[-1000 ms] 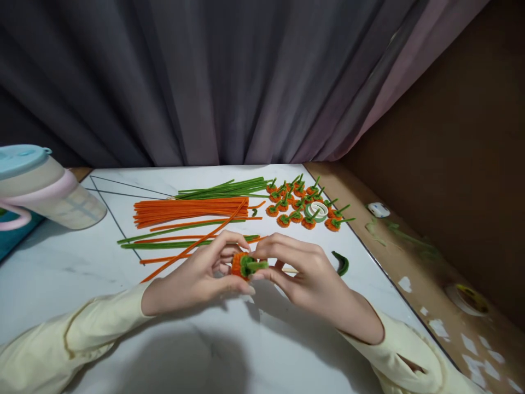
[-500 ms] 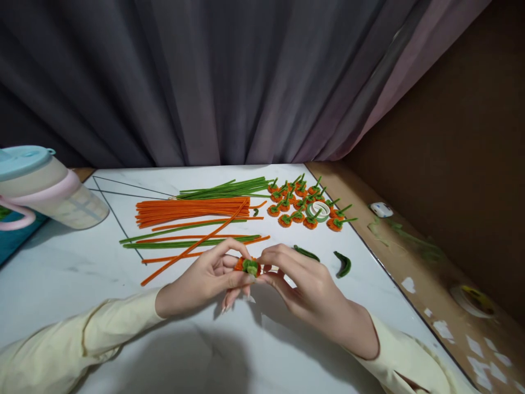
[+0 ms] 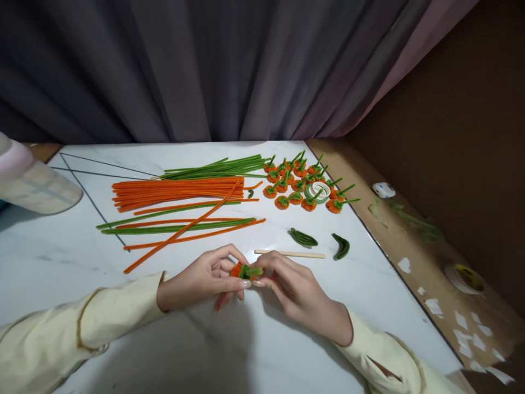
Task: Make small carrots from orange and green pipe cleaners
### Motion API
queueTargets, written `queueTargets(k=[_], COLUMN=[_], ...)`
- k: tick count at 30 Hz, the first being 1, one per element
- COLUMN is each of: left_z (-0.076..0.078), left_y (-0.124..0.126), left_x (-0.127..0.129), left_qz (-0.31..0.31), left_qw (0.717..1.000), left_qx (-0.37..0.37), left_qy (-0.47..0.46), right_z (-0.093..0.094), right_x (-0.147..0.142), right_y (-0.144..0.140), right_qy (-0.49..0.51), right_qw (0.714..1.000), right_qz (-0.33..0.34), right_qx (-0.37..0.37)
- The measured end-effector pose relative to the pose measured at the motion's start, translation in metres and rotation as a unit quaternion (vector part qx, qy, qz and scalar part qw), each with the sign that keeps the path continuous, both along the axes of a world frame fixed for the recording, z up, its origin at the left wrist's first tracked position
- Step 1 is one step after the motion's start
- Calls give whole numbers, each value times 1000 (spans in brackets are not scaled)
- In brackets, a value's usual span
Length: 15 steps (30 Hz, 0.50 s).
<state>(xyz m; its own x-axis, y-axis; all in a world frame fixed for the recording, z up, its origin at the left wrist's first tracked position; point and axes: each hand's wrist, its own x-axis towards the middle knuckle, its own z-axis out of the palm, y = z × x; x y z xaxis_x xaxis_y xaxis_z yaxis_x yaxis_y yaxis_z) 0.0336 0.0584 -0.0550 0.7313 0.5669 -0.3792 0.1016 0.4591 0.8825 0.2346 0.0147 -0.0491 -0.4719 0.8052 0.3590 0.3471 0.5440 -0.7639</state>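
Low in the centre of the frame, left hand (image 3: 205, 279) and right hand (image 3: 293, 287) brought together, fingertips pinched on a small orange pumpkin with a green top (image 3: 245, 271), held just above the white desk (image 3: 61, 257). Drawn lower and nearer than a second ago, uncovering a wooden stick (image 3: 289, 253) just behind the right hand; green tuft now bent flatter, suggesting shaping near its end. Beyond the stick, two folded green pieces (image 3: 303, 237) side by side. Farther back, loose orange and green pipe cleaners (image 3: 176, 194) left of centre, a cluster of finished pumpkins (image 3: 301, 186) around a tape roll (image 3: 319, 190) to the right. Pale jug (image 3: 33, 183) at far left edge.
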Motion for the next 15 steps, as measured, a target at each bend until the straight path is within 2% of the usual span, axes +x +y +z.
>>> queueTargets(k=[3, 6, 11, 15], left_z=[2, 3, 4, 3], left_y=[0, 1, 3, 2], left_x=[-1, -1, 0, -1], left_qz=[-10, -34, -45, -36], left_qw=[1000, 999, 998, 997], left_qx=[-4, -20, -29, -32], left_qy=[3, -10, -39, -64], right_z=[0, 1, 6, 6], right_x=[1, 1, -1, -1], right_y=[1, 1, 2, 3], right_qy=[-29, -113, -280, -307], right_qw=[999, 985, 910, 882], right_qz=[4, 1, 6, 24], right_qx=[39, 128, 306, 356])
